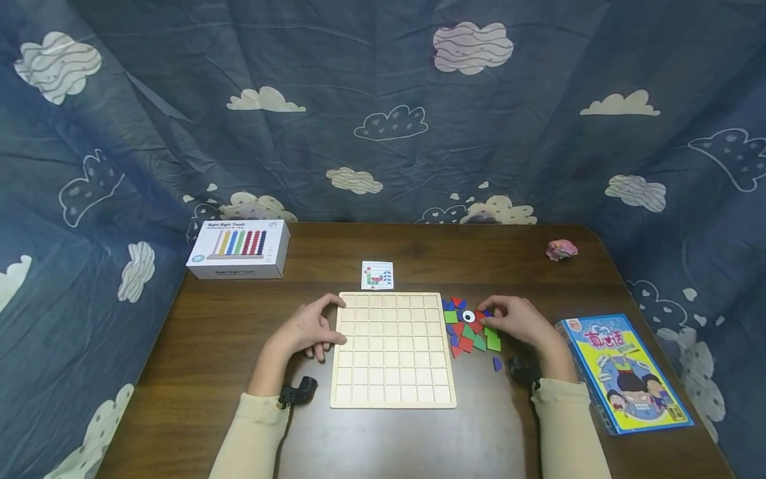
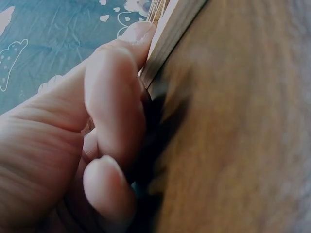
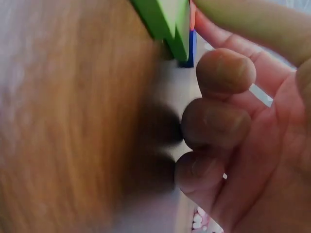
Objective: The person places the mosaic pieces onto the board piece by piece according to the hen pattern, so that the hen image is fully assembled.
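A pale wooden board point(image 1: 392, 349) with a grid of square recesses lies on the table. At its upper left edge, the left hand point(image 1: 306, 328) touches the rim with thumb and index finger spread apart; the other fingers bend beneath. The left wrist view shows a fingertip point(image 2: 138, 33) against the board's side point(image 2: 165, 46). Right of the board is a pile of flat red, blue and green shape blocks point(image 1: 467, 344), one bearing a white-and-black eye point(image 1: 469, 317). There the right hand point(image 1: 519, 319) pinches a red block point(image 3: 193, 17) between thumb and index finger, beside green blocks point(image 3: 167, 19).
Above the board lies a small pattern card point(image 1: 378, 275). A white box point(image 1: 239, 249) stands back left, a yellow-and-blue game box point(image 1: 628, 372) right. A pink figure point(image 1: 561, 250) sits back right. One blue half-round block point(image 1: 497, 364) lies apart from the pile.
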Demonstrator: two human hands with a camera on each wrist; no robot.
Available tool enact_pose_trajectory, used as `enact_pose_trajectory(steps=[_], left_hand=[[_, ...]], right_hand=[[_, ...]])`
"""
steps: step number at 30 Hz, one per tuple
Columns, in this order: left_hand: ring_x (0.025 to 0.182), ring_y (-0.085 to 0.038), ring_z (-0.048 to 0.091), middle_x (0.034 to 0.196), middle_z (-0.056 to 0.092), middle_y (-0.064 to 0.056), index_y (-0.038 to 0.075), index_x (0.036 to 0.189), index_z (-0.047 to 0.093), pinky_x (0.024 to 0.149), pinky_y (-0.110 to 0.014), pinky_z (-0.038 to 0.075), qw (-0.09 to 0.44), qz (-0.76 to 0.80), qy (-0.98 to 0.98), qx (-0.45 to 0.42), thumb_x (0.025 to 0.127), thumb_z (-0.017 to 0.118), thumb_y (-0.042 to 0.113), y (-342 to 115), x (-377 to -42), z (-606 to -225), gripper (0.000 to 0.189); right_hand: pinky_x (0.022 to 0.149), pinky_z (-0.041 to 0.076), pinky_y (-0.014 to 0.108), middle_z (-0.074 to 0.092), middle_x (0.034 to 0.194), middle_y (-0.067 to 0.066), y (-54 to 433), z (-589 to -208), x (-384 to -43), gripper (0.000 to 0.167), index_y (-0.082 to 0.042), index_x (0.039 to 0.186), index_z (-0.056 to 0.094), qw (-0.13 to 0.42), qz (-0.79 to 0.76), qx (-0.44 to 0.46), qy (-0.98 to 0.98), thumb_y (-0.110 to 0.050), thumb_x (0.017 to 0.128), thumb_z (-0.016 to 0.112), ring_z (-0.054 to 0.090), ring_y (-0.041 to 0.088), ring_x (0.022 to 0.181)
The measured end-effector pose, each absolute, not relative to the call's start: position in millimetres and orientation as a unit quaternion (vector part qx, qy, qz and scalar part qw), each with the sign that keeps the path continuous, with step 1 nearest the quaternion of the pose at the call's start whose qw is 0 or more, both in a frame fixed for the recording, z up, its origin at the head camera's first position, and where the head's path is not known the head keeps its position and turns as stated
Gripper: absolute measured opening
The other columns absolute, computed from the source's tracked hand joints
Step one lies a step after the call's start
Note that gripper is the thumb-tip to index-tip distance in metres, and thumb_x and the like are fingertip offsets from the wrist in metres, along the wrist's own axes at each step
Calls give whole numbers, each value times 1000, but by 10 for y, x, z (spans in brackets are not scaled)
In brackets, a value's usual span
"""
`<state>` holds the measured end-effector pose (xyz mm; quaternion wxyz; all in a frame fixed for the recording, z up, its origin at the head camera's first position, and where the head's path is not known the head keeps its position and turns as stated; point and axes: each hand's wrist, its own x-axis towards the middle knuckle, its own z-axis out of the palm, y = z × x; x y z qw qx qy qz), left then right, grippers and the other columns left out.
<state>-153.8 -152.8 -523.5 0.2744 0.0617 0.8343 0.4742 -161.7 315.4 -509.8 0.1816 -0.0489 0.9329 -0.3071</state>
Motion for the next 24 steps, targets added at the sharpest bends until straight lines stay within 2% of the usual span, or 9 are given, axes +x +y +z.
enact_pose_trajectory(steps=[3,7,8,10,14,18,24], left_hand=[[45,-21,69,65,69,-8,26,144,52,41,-26,50,274,476,834,62,86,89,19,-1526,-1539,-5236,69],[45,-20,69,65,68,-8,25,143,52,40,-26,50,271,476,834,65,86,89,18,-1528,-1534,-5230,69],[44,-20,69,65,68,-8,25,143,52,40,-26,50,271,477,834,65,86,89,18,-1529,-1531,-5230,69],[44,-19,69,65,68,-8,25,143,53,40,-26,49,270,477,834,64,85,89,18,-1533,-1528,-5234,69],[44,-19,68,65,68,-8,27,142,53,39,-25,49,270,475,835,58,85,90,18,-1532,-1519,-5233,68],[44,-19,68,65,68,-8,28,142,54,39,-25,49,272,473,837,50,85,90,18,-1519,-1513,-5217,68],[44,-19,68,65,68,-8,27,143,53,39,-26,49,269,469,840,53,86,89,18,-1504,-1511,-5203,68]], right_hand=[[69,43,33,60,84,7,3150,-5110,-1619,33,-14,128,75,174,-298,-52,937,-33,100,75,55,22,82],[76,47,31,74,109,12,3148,-5138,-1621,33,-18,134,74,155,-279,-59,946,-29,103,71,60,23,93],[75,47,31,74,111,12,3144,-5141,-1626,35,-18,137,73,151,-275,-61,947,-28,104,70,60,23,93],[73,48,31,74,108,13,3133,-5155,-1640,37,-18,139,71,137,-273,-52,951,-28,104,69,60,23,89],[63,43,33,60,83,10,3096,-5147,-1658,42,-11,133,68,124,-271,-15,954,-37,100,74,54,23,74],[64,41,32,61,82,6,3058,-5129,-1656,41,-9,122,71,130,-247,-1,960,-41,96,78,54,22,76],[65,41,32,61,80,5,3011,-5123,-1652,37,-14,133,72,124,-244,-16,962,-30,101,74,54,21,73]])
